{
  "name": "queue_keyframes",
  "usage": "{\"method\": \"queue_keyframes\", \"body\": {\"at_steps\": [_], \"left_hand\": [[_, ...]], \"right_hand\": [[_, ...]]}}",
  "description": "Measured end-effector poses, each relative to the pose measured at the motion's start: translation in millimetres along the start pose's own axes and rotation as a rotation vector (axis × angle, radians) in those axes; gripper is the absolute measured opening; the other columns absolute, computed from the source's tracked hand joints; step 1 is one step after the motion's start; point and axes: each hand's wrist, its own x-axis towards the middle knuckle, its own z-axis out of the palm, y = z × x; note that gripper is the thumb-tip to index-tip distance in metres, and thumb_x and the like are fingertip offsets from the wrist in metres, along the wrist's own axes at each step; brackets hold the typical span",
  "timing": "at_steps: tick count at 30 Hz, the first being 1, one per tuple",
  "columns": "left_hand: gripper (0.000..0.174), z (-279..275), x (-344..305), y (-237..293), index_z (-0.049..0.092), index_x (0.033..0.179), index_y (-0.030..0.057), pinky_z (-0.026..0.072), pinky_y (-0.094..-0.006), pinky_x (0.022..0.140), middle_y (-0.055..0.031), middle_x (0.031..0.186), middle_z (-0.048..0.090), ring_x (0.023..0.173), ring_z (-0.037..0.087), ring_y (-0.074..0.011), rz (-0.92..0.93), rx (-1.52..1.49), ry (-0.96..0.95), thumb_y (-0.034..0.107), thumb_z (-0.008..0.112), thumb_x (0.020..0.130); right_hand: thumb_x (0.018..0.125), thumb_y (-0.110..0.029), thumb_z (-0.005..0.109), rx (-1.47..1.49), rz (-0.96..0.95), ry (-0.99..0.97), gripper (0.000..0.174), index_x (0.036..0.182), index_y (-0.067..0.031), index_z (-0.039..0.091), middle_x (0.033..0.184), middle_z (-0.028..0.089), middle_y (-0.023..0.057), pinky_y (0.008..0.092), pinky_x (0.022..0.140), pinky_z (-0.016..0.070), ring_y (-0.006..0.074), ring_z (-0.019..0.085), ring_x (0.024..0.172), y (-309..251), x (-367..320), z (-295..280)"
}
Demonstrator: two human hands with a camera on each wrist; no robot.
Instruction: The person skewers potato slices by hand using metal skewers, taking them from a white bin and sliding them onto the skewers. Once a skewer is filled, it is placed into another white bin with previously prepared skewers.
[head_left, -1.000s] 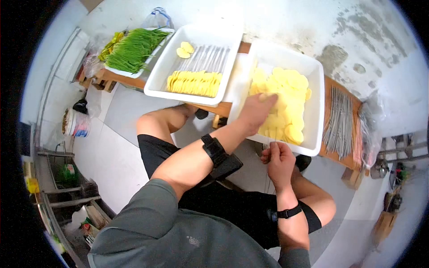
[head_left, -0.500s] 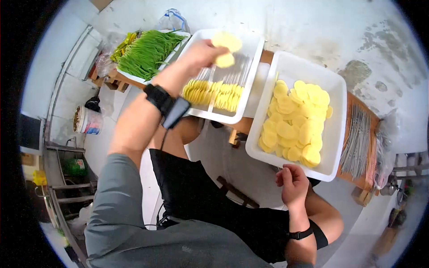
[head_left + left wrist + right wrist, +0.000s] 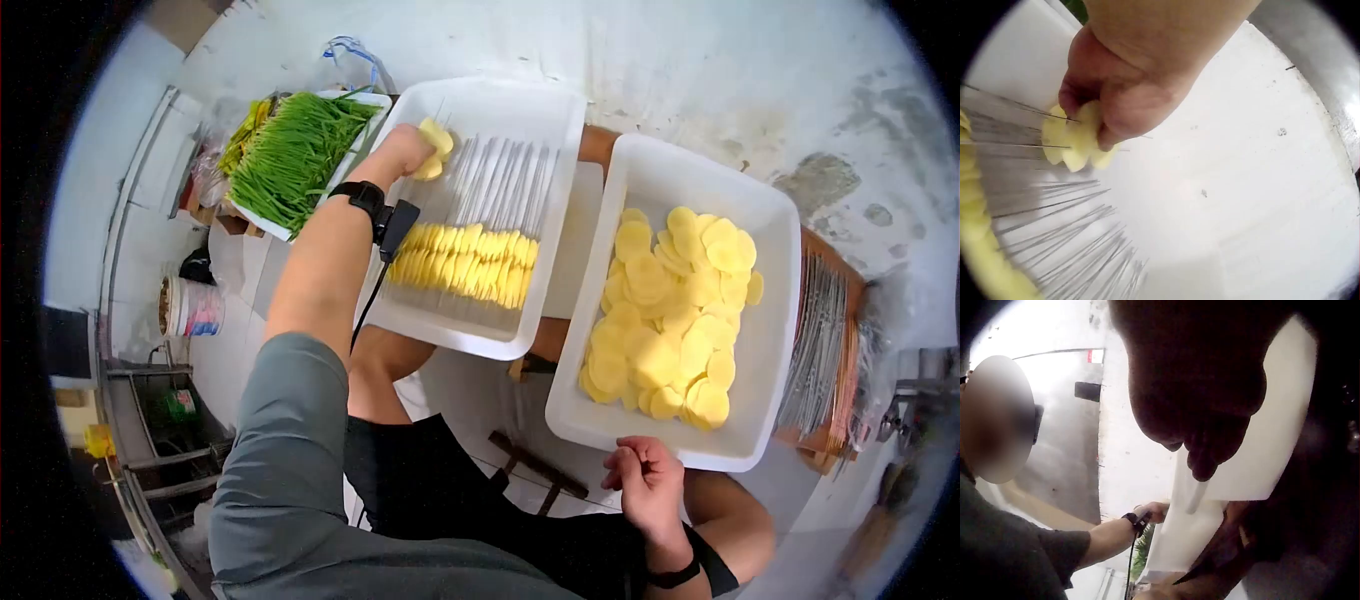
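Observation:
My left hand (image 3: 402, 150) grips yellow slices (image 3: 432, 148) at the upper left of the left white tray (image 3: 440, 338). Thin skewers meet the gripped slices (image 3: 1075, 153) in the left wrist view, beneath the left hand (image 3: 1132, 94). Lower in that tray lie rows of skewered yellow slices (image 3: 462, 262), their bare skewer ends pointing to the back. My right hand (image 3: 652, 492) is loosely curled at the front edge of the right white tray (image 3: 765, 400), with nothing visible in it; the right wrist view shows this hand (image 3: 1197, 387) dark. Loose slices (image 3: 655, 355) fill that tray's middle.
Green stalks (image 3: 300, 150) lie in a tray at the left. Bare skewers (image 3: 815, 340) are bundled at the right end of the bench. A bucket (image 3: 190, 306) stands on the floor at the left. The wall rises behind the trays.
My left hand has gone from the right tray across to the left tray, carrying slices, and has come down at its upper left. The right hand stays by the right tray's front edge.

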Motion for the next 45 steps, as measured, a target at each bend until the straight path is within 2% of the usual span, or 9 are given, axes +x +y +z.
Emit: {"method": "queue_keyframes", "body": {"at_steps": [6, 11, 18, 26, 29, 32, 37, 39, 45], "left_hand": [[0.029, 4, -7, 11, 0.068, 0.087, 0.0024, 0.0505, -0.042, 0.08, -0.0194, 0.092, 0.067, 0.091, 0.064, -0.0348, -0.255, -0.067, -0.067, 0.03, 0.061, 0.082], [0.047, 26, -11, 2, 0.057, 0.11, -0.0005, 0.0493, -0.0422, 0.085, -0.0225, 0.105, 0.062, 0.1, 0.061, -0.0361, -0.098, 0.124, 0.264, 0.033, 0.068, 0.078], [0.052, 10, -74, 48, 0.051, 0.119, -0.0004, 0.0485, -0.045, 0.086, -0.0236, 0.113, 0.055, 0.102, 0.057, -0.0401, 0.028, 0.179, 0.233, 0.029, 0.068, 0.078], [0.044, 21, -65, 37, 0.051, 0.119, 0.0052, 0.0475, -0.0452, 0.09, -0.0205, 0.119, 0.052, 0.107, 0.056, -0.0384, -0.085, 0.197, 0.123, 0.028, 0.061, 0.082], [0.042, 30, -53, 21, 0.056, 0.115, 0.0026, 0.0446, -0.044, 0.095, -0.0206, 0.113, 0.059, 0.109, 0.054, -0.0377, 0.117, 0.294, 0.107, 0.029, 0.062, 0.082], [0.047, 0, -80, 50, 0.057, 0.111, -0.0037, 0.0454, -0.0437, 0.092, -0.027, 0.109, 0.058, 0.105, 0.056, -0.0389, 0.107, 0.094, 0.129, 0.033, 0.064, 0.081], [0.042, -41, -131, 109, 0.058, 0.108, -0.0037, 0.048, -0.0395, 0.08, -0.0225, 0.097, 0.062, 0.093, 0.061, -0.0355, 0.353, -0.045, 0.1, 0.028, 0.065, 0.082], [0.04, -61, -169, 156, 0.057, 0.11, -0.003, 0.0486, -0.0383, 0.08, -0.0209, 0.098, 0.063, 0.09, 0.061, -0.0332, 0.41, -0.147, 0.015, 0.025, 0.066, 0.083], [0.044, -46, -235, 260, 0.055, 0.117, -0.0024, 0.0503, -0.0371, 0.077, -0.0181, 0.095, 0.063, 0.084, 0.062, -0.0297, 0.666, -0.219, -0.263, 0.02, 0.068, 0.081]], "right_hand": [[0.089, -0.005, 0.057, 0.053, 0.078, -0.032, 0.012, 0.097, 0.0039, 0.061, 0.071, 0.066, 0.0088, 0.0251, 0.055, 0.0504, 0.0115, 0.062, 0.059, -7, 0, -2], [0.09, -0.006, 0.056, -0.034, 0.03, -0.044, 0.013, 0.098, 0.0032, 0.06, 0.073, 0.067, 0.0102, 0.0257, 0.057, 0.0519, 0.0127, 0.064, 0.06, -4, -1, -3], [0.09, -0.009, 0.057, -0.03, 0.022, -0.062, 0.013, 0.097, 0.0017, 0.06, 0.072, 0.067, 0.01, 0.0263, 0.057, 0.0523, 0.0135, 0.065, 0.061, -3, -1, -4], [0.091, -0.008, 0.057, -0.066, -0.029, -0.045, 0.012, 0.097, 0.0014, 0.06, 0.071, 0.066, 0.01, 0.0259, 0.056, 0.0507, 0.0129, 0.063, 0.059, -1, -4, -2], [0.091, -0.008, 0.057, -0.139, -0.164, -0.005, 0.012, 0.097, 0.0022, 0.06, 0.07, 0.065, 0.0089, 0.0249, 0.055, 0.0496, 0.0113, 0.062, 0.058, -8, -5, -10], [0.093, -0.009, 0.054, -0.001, -0.23, 0.242, 0.013, 0.097, 0.0026, 0.059, 0.072, 0.064, 0.0068, 0.0232, 0.054, 0.0473, 0.0096, 0.059, 0.058, -23, -6, -38], [0.095, -0.012, 0.051, 0.232, -0.348, 0.702, 0.016, 0.1, 0.0013, 0.058, 0.07, 0.058, 0.0037, 0.0218, 0.054, 0.0434, 0.0087, 0.055, 0.061, -45, 14, -118], [0.092, -0.012, 0.054, 0.048, -0.33, 0.807, 0.018, 0.101, 0.0028, 0.059, 0.073, 0.061, 0.0064, 0.0246, 0.058, 0.0462, 0.0108, 0.056, 0.063, -44, 23, -159], [0.083, -0.027, 0.06, -0.765, -0.07, 0.822, 0.031, 0.094, 0.0014, 0.067, 0.089, 0.066, 0.0244, 0.0412, 0.08, 0.05, 0.0388, 0.064, 0.089, 31, 88, -252]]}}
